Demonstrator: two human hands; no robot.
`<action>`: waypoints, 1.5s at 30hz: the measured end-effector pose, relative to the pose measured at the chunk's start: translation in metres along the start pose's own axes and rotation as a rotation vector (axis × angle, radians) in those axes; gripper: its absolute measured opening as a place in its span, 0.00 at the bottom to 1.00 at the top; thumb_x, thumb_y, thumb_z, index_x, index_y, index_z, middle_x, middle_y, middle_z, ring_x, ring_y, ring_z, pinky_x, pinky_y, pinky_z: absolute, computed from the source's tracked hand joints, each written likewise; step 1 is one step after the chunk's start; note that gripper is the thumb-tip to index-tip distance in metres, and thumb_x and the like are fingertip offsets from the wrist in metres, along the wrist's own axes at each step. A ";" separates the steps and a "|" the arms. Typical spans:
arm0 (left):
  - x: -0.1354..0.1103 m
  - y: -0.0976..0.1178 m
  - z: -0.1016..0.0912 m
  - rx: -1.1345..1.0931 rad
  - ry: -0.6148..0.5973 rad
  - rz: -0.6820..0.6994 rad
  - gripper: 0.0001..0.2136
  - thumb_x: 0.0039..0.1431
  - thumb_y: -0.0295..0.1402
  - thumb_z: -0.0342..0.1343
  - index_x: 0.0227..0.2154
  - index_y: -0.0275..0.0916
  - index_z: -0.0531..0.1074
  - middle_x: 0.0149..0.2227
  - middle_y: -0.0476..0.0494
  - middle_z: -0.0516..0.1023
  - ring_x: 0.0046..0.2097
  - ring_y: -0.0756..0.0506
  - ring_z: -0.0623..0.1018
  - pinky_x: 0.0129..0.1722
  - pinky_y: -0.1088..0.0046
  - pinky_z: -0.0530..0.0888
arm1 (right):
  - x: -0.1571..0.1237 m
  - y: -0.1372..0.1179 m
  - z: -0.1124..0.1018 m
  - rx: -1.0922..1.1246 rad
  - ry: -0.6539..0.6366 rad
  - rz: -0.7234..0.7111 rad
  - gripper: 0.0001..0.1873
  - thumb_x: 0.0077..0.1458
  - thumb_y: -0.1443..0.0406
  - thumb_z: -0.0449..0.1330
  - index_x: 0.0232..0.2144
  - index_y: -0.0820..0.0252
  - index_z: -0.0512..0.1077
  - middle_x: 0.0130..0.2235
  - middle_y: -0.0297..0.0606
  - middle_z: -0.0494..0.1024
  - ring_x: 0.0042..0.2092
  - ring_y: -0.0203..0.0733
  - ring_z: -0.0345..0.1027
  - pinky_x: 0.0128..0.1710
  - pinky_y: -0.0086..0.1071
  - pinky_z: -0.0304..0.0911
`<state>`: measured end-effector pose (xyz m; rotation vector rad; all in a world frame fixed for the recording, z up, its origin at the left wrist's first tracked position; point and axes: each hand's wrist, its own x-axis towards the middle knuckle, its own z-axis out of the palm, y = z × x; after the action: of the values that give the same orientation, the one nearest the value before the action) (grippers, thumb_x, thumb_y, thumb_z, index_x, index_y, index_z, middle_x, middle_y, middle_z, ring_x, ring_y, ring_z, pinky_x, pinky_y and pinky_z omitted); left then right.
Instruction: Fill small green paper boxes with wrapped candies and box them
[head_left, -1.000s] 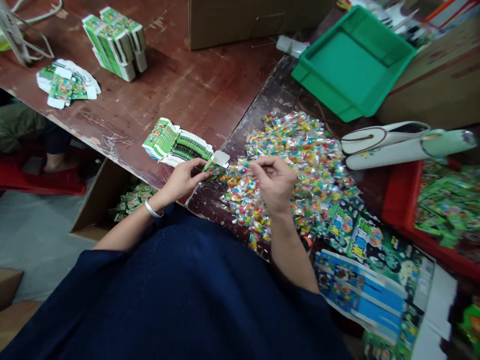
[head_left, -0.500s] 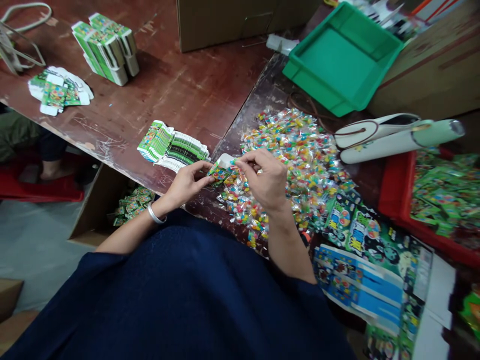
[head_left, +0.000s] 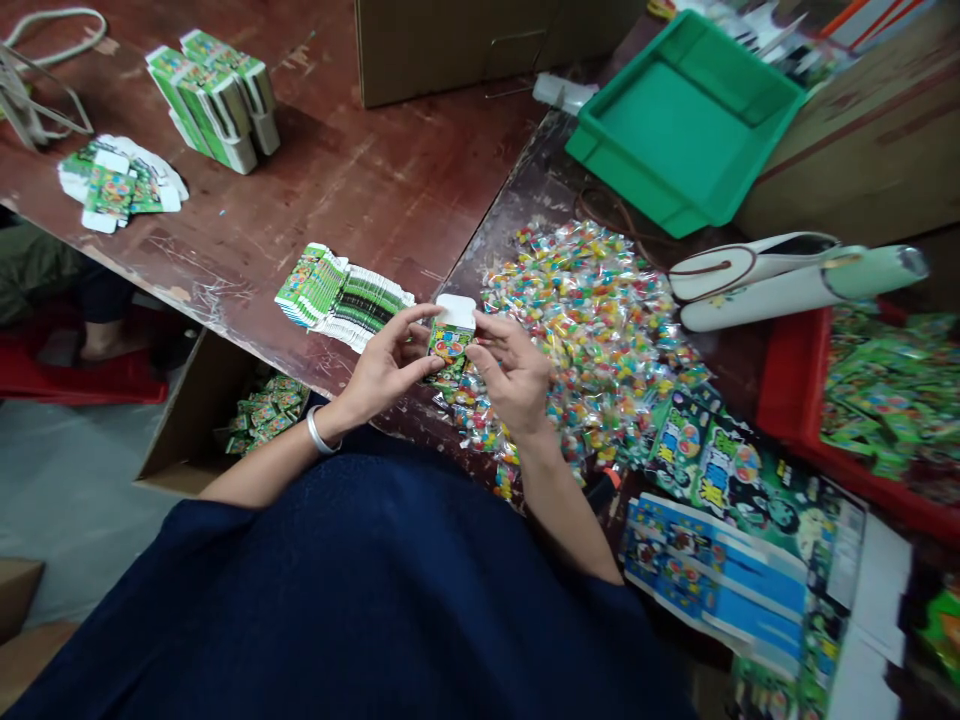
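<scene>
Between my two hands is a small green printed candy box (head_left: 452, 343), its white top flap standing up. My left hand (head_left: 390, 362) grips its left side with thumb and fingers. My right hand (head_left: 514, 372) holds the right edge, thumb on the front face. Whether anything lies inside the box cannot be seen. Just right of it spreads a heap of small clear packets of colourful candies (head_left: 592, 310). Left of it, a fanned row of flat green-and-white boxes (head_left: 341, 293) lies on the table.
A green plastic tray (head_left: 682, 215) sits at the back right, near a white pouch (head_left: 757, 300). A red bin (head_left: 780, 390) holds green packets. Printed cardboard sheets (head_left: 757, 600) lie at lower right. Stacked flat boxes (head_left: 214, 105) stand far left. An open carton (head_left: 176, 415) is below the table edge.
My right hand has come down from above the box's opening to its right side. The box is now more upright and faces me, held by both hands.
</scene>
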<state>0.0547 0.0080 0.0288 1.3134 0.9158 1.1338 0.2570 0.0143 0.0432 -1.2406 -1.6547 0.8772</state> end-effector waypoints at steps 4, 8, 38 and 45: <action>0.000 -0.001 0.003 -0.001 -0.059 -0.032 0.18 0.61 0.39 0.67 0.51 0.43 0.72 0.45 0.45 0.77 0.45 0.45 0.81 0.46 0.68 0.82 | -0.007 0.008 0.011 -0.026 0.044 0.023 0.11 0.65 0.53 0.61 0.42 0.51 0.77 0.49 0.40 0.80 0.48 0.47 0.78 0.48 0.45 0.78; 0.001 -0.005 0.004 -0.065 -0.066 -0.069 0.19 0.58 0.40 0.70 0.48 0.43 0.70 0.45 0.45 0.76 0.42 0.47 0.80 0.42 0.70 0.82 | -0.005 0.005 0.022 0.044 0.114 0.028 0.09 0.65 0.54 0.61 0.38 0.51 0.72 0.48 0.40 0.80 0.48 0.47 0.79 0.47 0.44 0.77; -0.014 0.011 -0.014 0.104 0.010 -0.035 0.15 0.62 0.33 0.64 0.51 0.41 0.76 0.50 0.41 0.80 0.47 0.44 0.81 0.45 0.69 0.84 | 0.003 -0.019 0.015 0.006 -0.071 -0.054 0.14 0.69 0.56 0.59 0.33 0.50 0.80 0.44 0.38 0.85 0.49 0.47 0.79 0.54 0.48 0.75; -0.055 0.045 -0.126 0.615 -0.343 -0.219 0.12 0.63 0.32 0.61 0.49 0.44 0.79 0.42 0.43 0.85 0.40 0.44 0.84 0.41 0.69 0.79 | -0.008 0.010 -0.013 0.096 -0.099 0.160 0.18 0.65 0.52 0.65 0.53 0.49 0.79 0.53 0.42 0.83 0.48 0.47 0.80 0.43 0.43 0.79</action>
<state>-0.0849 -0.0177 0.0580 1.7783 1.1596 0.4378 0.2734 0.0094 0.0370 -1.2939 -1.5866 1.1189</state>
